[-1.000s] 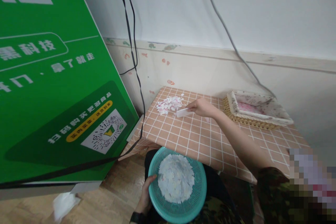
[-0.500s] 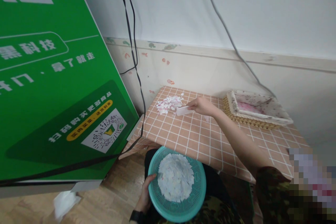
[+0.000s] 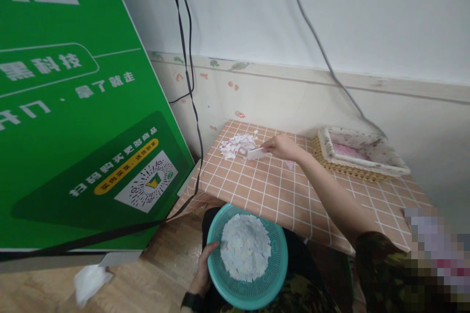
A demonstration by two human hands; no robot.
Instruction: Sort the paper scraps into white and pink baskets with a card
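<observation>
My left hand (image 3: 204,268) is closed on the left rim of a round teal plastic basket (image 3: 279,249), which rests at my lap. Inside the basket lies a heap of small white paper scraps (image 3: 245,248). Over the table, my right hand (image 3: 282,146) pinches a flat white rectangular piece (image 3: 257,153); whether it is card or plastic I cannot tell. Its far end is beside a loose pile of white and pinkish paper scraps (image 3: 237,145) on the tabletop. A small pinkish piece (image 3: 289,164) lies under my right wrist.
A checked cloth covers the table (image 3: 264,190) against the wall. A lined wicker basket (image 3: 367,171) holds something pink at the right. To the left stands a large green panel (image 3: 110,83), with black cables (image 3: 191,93) hanging beside it. A white bag (image 3: 91,283) lies on the floor.
</observation>
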